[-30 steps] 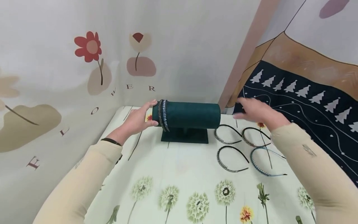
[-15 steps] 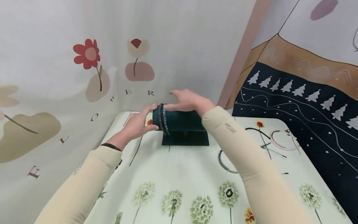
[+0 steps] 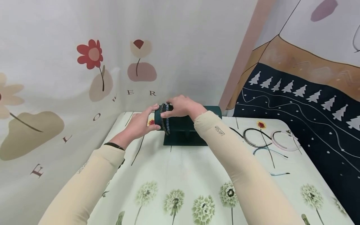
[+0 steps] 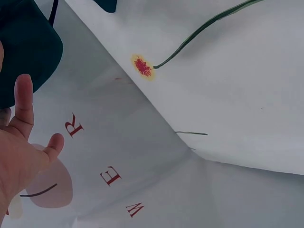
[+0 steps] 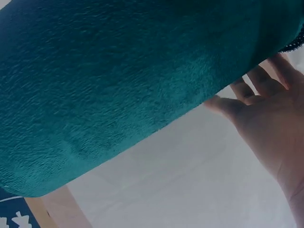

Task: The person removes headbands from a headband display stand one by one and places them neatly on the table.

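A dark green velvet roll point(image 3: 214, 112) on a flat base point(image 3: 180, 140) stands at the back of the table. My left hand point(image 3: 137, 123) holds its left end, thumb in front and fingers over the top. Near that end two glittery toothed headbands sit over the roll: a dark headband point(image 3: 162, 123) and, to its right, a blue-silver headband point(image 3: 167, 125). My right hand point(image 3: 181, 107) reaches across the roll and grips the blue-silver headband, thumb on its front. In the right wrist view, fingers point(image 5: 266, 85) bend behind the velvet.
On the right of the table lie a black headband point(image 3: 250, 143), a pink headband point(image 3: 281, 147) and a light blue headband point(image 3: 274, 151). My right sleeve point(image 3: 239, 162) hides part of that group. A printed cloth wall point(image 3: 182, 68) rises close behind the roll.
My right hand has swung left from beside the roll's right end to the headbands and now takes hold of the blue-silver one. The left hand stays on the roll's end.
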Available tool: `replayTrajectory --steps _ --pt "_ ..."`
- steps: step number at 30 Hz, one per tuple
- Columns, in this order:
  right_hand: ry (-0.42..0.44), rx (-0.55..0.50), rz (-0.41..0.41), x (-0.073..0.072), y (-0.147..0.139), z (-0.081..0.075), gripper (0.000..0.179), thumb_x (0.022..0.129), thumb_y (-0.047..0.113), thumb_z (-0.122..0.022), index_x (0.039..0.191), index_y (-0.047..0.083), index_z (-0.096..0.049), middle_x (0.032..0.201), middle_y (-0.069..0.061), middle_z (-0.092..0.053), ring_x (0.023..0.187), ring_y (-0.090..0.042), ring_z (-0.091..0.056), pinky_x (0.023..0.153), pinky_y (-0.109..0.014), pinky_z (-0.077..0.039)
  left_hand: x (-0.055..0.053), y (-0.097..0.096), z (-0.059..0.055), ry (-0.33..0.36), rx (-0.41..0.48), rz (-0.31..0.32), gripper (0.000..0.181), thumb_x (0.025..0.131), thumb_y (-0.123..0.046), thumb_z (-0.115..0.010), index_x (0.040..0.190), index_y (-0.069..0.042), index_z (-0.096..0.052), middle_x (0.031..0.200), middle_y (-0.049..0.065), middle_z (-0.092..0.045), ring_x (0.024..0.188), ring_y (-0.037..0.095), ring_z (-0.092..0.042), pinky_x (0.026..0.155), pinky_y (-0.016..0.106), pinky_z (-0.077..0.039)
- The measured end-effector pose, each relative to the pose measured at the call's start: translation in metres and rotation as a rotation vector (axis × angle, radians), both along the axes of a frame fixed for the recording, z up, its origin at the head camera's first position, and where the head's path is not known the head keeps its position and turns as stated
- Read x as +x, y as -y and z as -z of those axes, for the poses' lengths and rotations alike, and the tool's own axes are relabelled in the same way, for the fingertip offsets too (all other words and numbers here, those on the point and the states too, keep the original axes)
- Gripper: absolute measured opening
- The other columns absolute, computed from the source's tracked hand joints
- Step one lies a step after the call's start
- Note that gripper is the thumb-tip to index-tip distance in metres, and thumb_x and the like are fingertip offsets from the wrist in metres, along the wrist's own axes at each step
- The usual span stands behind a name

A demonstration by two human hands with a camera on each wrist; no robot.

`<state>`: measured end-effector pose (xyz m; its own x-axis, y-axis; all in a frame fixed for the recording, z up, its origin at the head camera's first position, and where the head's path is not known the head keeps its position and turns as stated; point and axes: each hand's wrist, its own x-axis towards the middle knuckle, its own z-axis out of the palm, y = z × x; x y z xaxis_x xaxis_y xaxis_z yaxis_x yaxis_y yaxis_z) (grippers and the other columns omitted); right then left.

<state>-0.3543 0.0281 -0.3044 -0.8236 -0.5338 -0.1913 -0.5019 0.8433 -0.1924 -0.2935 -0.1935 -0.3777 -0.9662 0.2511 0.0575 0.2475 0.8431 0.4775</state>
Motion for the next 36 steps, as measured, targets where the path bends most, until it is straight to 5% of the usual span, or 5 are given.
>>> replayTrajectory --steps 4,14,24,36 --pt "-0.018 -0.063 0.005 0.004 0.001 0.006 0.095 0.088 0.07 -0.077 0.157 0.014 -0.045 0.141 -0.01 -0.063 0.119 -0.027 -0.059 0.112 -0.046 -0.054 0.0 0.001 0.001 0.003 0.002 -0.003 0.103 0.095 -0.041 -0.082 0.173 -0.028 -0.017 0.181 0.0 -0.022 0.155 0.048 -0.038 0.128 0.075 -0.022" --pt "-0.061 0.059 -0.01 0.005 0.006 0.018 0.135 0.072 0.07 -0.091 0.171 0.014 -0.018 0.17 -0.011 -0.042 0.157 -0.035 -0.033 0.136 -0.062 -0.013 -0.002 0.001 0.004 -0.026 -0.001 0.016 0.099 0.095 -0.04 -0.082 0.171 -0.023 -0.022 0.18 0.001 -0.025 0.152 0.04 -0.048 0.129 0.07 -0.023" --pt "-0.061 0.073 -0.002 0.005 0.001 0.022 0.126 0.077 0.063 -0.09 0.171 0.017 -0.02 0.171 -0.009 -0.04 0.159 -0.035 -0.028 0.136 -0.065 -0.008 -0.005 0.001 0.004 -0.028 0.013 0.012 0.098 0.095 -0.042 -0.082 0.171 -0.025 -0.023 0.18 0.0 -0.024 0.154 0.04 -0.046 0.13 0.069 -0.022" --pt "-0.056 0.163 0.048 0.005 -0.037 0.014 0.127 0.076 0.066 -0.089 0.172 0.021 -0.019 0.178 -0.007 -0.027 0.168 -0.038 -0.004 0.134 -0.067 0.003 -0.005 0.001 0.005 -0.004 0.012 0.002 0.1 0.095 -0.041 -0.082 0.172 -0.026 -0.02 0.181 0.002 -0.02 0.157 0.044 -0.038 0.13 0.073 -0.018"
